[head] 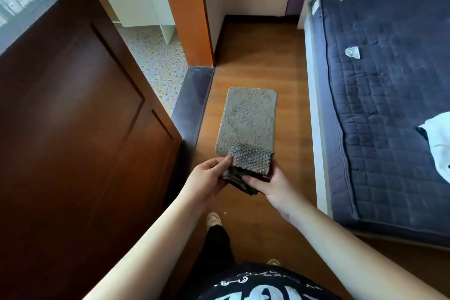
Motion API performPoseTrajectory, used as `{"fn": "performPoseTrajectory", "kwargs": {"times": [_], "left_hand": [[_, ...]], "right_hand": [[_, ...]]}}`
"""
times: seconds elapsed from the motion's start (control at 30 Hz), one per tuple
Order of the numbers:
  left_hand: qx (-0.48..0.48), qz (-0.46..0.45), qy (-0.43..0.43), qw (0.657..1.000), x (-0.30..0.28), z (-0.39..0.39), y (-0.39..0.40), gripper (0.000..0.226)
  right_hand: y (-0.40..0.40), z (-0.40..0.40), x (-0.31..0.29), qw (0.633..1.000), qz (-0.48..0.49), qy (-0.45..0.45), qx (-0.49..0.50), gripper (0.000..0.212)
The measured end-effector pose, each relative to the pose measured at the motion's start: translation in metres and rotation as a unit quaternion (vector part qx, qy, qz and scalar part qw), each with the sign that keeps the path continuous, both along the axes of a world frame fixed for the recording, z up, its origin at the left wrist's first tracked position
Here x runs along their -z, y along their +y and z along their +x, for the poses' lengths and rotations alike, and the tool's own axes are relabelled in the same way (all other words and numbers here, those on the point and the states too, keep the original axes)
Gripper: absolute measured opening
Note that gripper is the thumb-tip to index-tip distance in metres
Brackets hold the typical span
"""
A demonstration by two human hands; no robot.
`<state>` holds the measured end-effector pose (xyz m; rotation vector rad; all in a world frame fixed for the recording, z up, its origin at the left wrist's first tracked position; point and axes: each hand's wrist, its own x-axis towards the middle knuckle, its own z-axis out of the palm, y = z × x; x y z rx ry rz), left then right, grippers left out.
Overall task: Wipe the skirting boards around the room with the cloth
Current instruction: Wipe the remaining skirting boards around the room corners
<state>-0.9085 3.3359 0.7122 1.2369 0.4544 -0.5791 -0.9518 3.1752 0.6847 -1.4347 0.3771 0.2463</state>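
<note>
A person standing on a wooden floor [287, 61] holds a folded grey cloth [249, 165] in front of the body, the left hand [209, 178] pinching its left edge and the right hand [270, 186] cupping it from below. Beyond lies a grey mat [247, 119]; a dark skirting board [260, 18] lines the far wall, with a mattress [389, 105] at right.
</note>
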Motion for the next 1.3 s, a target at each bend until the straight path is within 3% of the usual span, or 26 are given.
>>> {"fn": "performPoseTrajectory", "kwargs": {"times": [0.23, 0.37, 0.4, 0.5, 0.53, 0.63, 0.73, 0.8, 0.93, 1.0, 1.1, 1.3], "left_hand": [[-0.006, 0.024, -0.062, 0.998, 0.014, 0.091, 0.031, 0.013], [0.061, 0.043, -0.121, 0.990, 0.021, 0.138, 0.042, 0.006], [0.090, 0.053, -0.134, 0.985, 0.021, 0.148, 0.045, 0.010], [0.244, 0.091, -0.153, 0.953, 0.018, 0.184, 0.049, 0.060], [0.290, 0.107, -0.160, 0.938, 0.017, 0.195, 0.046, 0.067], [0.323, 0.135, -0.182, 0.919, 0.016, 0.223, 0.027, 0.046], [0.301, 0.117, -0.179, 0.929, 0.019, 0.246, -0.001, 0.016], [0.295, 0.090, -0.157, 0.938, 0.019, 0.264, -0.021, 0.014], [0.281, 0.070, -0.133, 0.948, 0.019, 0.299, -0.064, 0.029], [0.270, 0.061, -0.118, 0.954, 0.013, 0.313, -0.083, 0.033], [0.260, 0.041, -0.134, 0.955, 0.004, 0.337, -0.113, 0.031], [0.216, -0.027, -0.142, 0.966, -0.007, 0.379, -0.143, 0.048]], "right_hand": [[0.019, 0.096, -0.009, 1.000, 0.000, 0.004, 0.012, 0.043], [0.019, 0.136, -0.020, 0.999, 0.043, 0.019, 0.021, 0.047], [0.016, 0.141, -0.023, 0.998, 0.052, 0.022, 0.015, 0.048], [0.002, 0.155, -0.028, 0.997, 0.067, 0.038, -0.014, 0.047], [-0.004, 0.160, -0.029, 0.996, 0.072, 0.042, -0.017, 0.047], [-0.024, 0.177, -0.028, 0.994, 0.102, 0.035, -0.031, 0.059], [-0.046, 0.199, -0.020, 0.991, 0.118, 0.058, -0.031, 0.093], [-0.062, 0.218, -0.015, 0.991, 0.109, 0.080, -0.019, 0.098], [-0.101, 0.262, -0.016, 0.995, 0.082, 0.061, 0.007, 0.045], [-0.119, 0.281, -0.019, 0.995, 0.080, 0.047, 0.018, 0.030], [-0.149, 0.311, -0.025, 0.992, 0.124, 0.035, 0.011, 0.023], [-0.179, 0.365, -0.029, 0.971, 0.236, 0.043, 0.017, 0.022]]}}
